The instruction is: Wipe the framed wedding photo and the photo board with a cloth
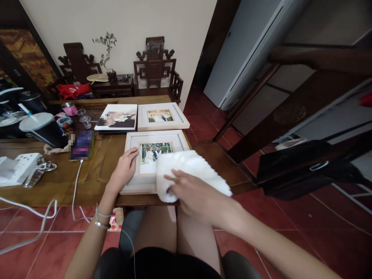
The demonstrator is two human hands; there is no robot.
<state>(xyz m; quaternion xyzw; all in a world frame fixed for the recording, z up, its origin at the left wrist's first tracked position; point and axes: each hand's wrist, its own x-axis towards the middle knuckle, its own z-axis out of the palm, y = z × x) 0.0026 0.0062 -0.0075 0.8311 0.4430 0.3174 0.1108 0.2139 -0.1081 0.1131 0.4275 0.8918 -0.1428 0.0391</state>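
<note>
A light wooden picture frame point(130, 166) with a photo of a couple lies flat at the table's front edge. Along its left side, my left hand point(124, 168) grips the border, fingers over the top and touching the edge of the photo. My right hand point(188, 190) is closed on a white fluffy cloth point(192, 162), pressing part of it against the frame's lower right. The cloth covers that corner and spreads past the frame to the right. Fingertips of the right hand are partly sunk in the pile.
Behind lie a second picture frame point(183, 122) and a photo album point(116, 116). To the left are a phone point(81, 145) on a white cable, a power strip point(20, 168), a black cup point(43, 128) and small plastic cups point(85, 121). A dark wooden chair point(255, 116) stands at right.
</note>
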